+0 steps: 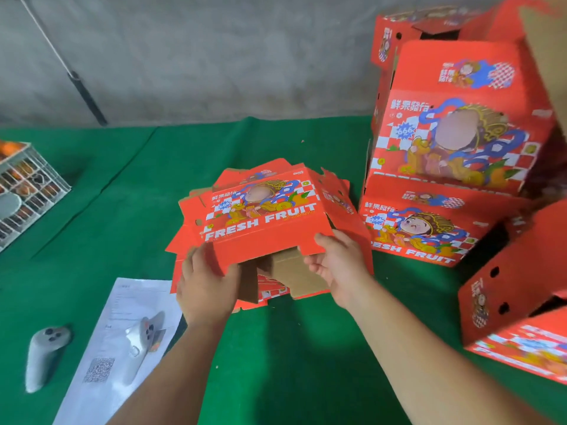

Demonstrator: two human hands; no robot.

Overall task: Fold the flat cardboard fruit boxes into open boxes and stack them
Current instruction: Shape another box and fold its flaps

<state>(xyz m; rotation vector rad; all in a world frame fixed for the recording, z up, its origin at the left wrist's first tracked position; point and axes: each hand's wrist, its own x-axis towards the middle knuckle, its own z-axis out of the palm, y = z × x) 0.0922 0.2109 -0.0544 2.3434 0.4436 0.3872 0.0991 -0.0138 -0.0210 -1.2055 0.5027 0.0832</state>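
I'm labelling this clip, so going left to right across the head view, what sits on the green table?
Wire crate → grey controller → printed sheet → left hand → half-folded box → right hand → stack of folded boxes.

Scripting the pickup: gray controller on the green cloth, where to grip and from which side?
Grip the gray controller across its long narrow handle, coming from above. It lies flat on the green cloth, buttoned head at the far end, with bare cloth on both long sides for fingers.
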